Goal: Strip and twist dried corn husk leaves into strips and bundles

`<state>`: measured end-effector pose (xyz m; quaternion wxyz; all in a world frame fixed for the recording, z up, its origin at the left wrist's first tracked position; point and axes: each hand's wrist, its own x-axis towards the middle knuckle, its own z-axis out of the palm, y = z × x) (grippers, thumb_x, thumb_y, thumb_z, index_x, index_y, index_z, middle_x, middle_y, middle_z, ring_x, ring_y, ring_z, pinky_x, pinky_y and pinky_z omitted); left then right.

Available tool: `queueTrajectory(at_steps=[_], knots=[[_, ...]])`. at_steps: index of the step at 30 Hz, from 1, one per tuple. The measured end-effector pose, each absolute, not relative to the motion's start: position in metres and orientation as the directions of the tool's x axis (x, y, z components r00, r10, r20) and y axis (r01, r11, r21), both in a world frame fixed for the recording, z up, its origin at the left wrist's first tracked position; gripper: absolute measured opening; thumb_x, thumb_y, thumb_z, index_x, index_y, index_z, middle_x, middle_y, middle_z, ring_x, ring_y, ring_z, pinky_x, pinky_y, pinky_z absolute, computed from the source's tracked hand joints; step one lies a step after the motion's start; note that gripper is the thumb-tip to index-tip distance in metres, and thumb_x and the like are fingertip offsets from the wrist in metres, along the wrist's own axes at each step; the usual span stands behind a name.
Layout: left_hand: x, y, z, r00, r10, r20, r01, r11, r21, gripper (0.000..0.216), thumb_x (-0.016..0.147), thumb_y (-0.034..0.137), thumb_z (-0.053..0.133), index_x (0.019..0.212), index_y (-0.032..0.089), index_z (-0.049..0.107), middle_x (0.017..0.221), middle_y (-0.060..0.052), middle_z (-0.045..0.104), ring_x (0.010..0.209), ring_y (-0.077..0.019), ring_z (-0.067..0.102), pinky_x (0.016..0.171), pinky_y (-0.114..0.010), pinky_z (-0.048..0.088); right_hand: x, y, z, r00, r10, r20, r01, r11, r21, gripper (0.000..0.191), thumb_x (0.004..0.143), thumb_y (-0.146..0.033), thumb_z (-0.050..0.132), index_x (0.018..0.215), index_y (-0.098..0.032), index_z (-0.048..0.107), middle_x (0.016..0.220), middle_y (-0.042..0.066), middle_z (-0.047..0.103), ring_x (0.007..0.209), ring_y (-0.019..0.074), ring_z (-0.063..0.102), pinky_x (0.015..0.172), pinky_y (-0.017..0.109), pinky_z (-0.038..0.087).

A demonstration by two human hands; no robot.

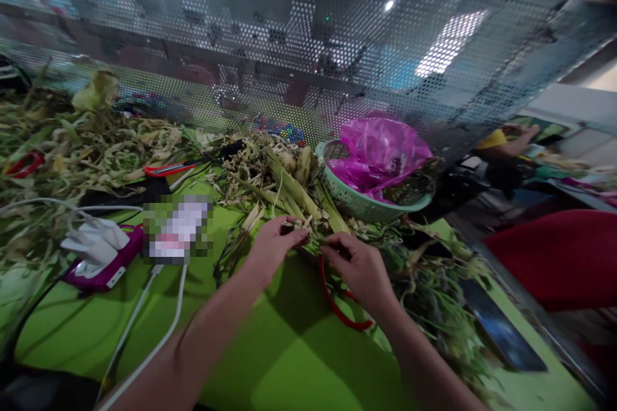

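Note:
My left hand (276, 247) is closed, thumb against fingers, on a small piece of pale dried plant (308, 231) at the near edge of a heap of stalks (292, 189). Just to the right, my right hand (360, 270) pinches at the greenish end of the plant matter; its exact grip is partly hidden. Red-handled scissors (332, 298) lie beneath my right hand on the green tabletop (289, 353), with their blades out of sight.
A pale green colander (371, 205) holding a pink plastic bag (380, 154) stands behind. A phone (178, 231) and a purple power strip (103, 270) with white cables are at left. Dried leaves (120, 148) are heaped along a perforated metal panel (270, 45). A dark flat slab (504, 327) lies right.

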<state>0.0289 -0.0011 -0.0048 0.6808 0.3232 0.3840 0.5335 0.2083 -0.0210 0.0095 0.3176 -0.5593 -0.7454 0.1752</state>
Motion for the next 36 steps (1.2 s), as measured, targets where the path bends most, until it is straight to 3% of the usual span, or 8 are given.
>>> queueTrajectory(at_steps=[5,10,15,19,22,25,29,36], knots=[[0.029,-0.004,0.001,0.211,0.944,-0.253,-0.592,0.33,0.735,0.022,0.068,0.019,0.077,0.084,0.016,0.062,0.08,-0.001,0.067,0.064,-0.0108,0.06,0.074,-0.028,0.05,0.21,-0.022,0.012,-0.199,0.958,0.208,0.676,0.288,-0.678,0.018,0.089,-0.037,0.06,0.084,-0.022,0.068,0.073,0.0,0.069,0.068,0.0183,0.062,0.062,0.026,0.045],[0.011,0.003,0.005,0.178,0.984,-0.028,-0.105,0.048,0.993,0.024,0.07,0.012,0.07,0.092,0.018,0.066,0.086,-0.003,0.068,0.079,-0.0163,0.061,0.077,-0.029,0.047,0.213,-0.023,0.026,-0.336,0.886,0.318,0.653,0.463,-0.6,0.018,0.092,-0.026,0.055,0.1,-0.023,0.071,0.097,0.005,0.072,0.091,0.0214,0.066,0.081,0.03,0.049],[0.011,0.0,0.005,0.332,0.918,0.218,0.194,-0.292,0.936,0.012,0.073,0.022,0.071,0.084,0.022,0.073,0.091,-0.006,0.072,0.091,-0.0233,0.06,0.084,-0.033,0.043,0.21,-0.027,0.03,-0.393,0.845,0.362,0.68,0.532,-0.505,0.019,0.093,-0.022,0.051,0.096,-0.024,0.07,0.098,0.008,0.069,0.092,0.0221,0.065,0.08,0.033,0.051],[0.023,-0.004,0.001,0.328,0.942,0.075,0.009,-0.083,0.997,0.008,0.075,0.027,0.07,0.076,0.019,0.069,0.074,-0.004,0.067,0.072,-0.0182,0.059,0.071,-0.029,0.044,0.211,-0.029,0.03,-0.194,0.801,0.566,0.693,0.521,-0.499,0.019,0.089,-0.024,0.057,0.105,-0.025,0.067,0.115,0.01,0.063,0.082,0.0197,0.062,0.074,0.034,0.052],[0.029,-0.006,0.001,0.298,0.951,-0.087,-0.225,0.158,0.961,0.022,0.072,0.035,0.075,0.077,0.017,0.065,0.071,-0.002,0.065,0.067,-0.0152,0.06,0.071,-0.028,0.046,0.215,-0.028,0.031,0.03,0.763,0.645,0.689,0.452,-0.567,0.011,0.086,-0.029,0.062,0.094,-0.023,0.066,0.102,0.009,0.063,0.064,0.0153,0.053,0.062,0.031,0.048],[0.032,-0.009,0.001,0.313,0.937,-0.153,-0.361,0.267,0.893,0.031,0.066,0.038,0.081,0.079,0.016,0.063,0.072,-0.002,0.065,0.068,-0.0139,0.06,0.071,-0.027,0.046,0.214,-0.024,0.027,0.024,0.869,0.495,0.602,0.382,-0.701,0.016,0.085,-0.035,0.063,0.079,-0.021,0.064,0.08,0.004,0.063,0.063,0.0159,0.052,0.059,0.029,0.044],[0.036,-0.011,-0.006,0.348,0.93,-0.118,-0.368,0.251,0.895,0.032,0.066,0.036,0.081,0.083,0.016,0.064,0.076,-0.001,0.064,0.07,-0.0118,0.057,0.072,-0.025,0.044,0.208,-0.02,0.017,-0.032,0.969,0.245,0.339,0.241,-0.909,0.021,0.083,-0.039,0.065,0.089,-0.019,0.065,0.083,0.003,0.066,0.072,0.0178,0.058,0.066,0.029,0.047],[0.042,-0.013,-0.012,0.351,0.936,-0.028,-0.214,0.109,0.971,0.029,0.069,0.037,0.079,0.078,0.016,0.062,0.072,0.001,0.058,0.071,-0.0121,0.051,0.071,-0.024,0.04,0.207,-0.022,0.012,0.005,0.981,0.192,0.217,0.186,-0.958,0.022,0.077,-0.038,0.069,0.079,-0.018,0.061,0.073,0.0,0.06,0.067,0.0153,0.052,0.062,0.026,0.045]])
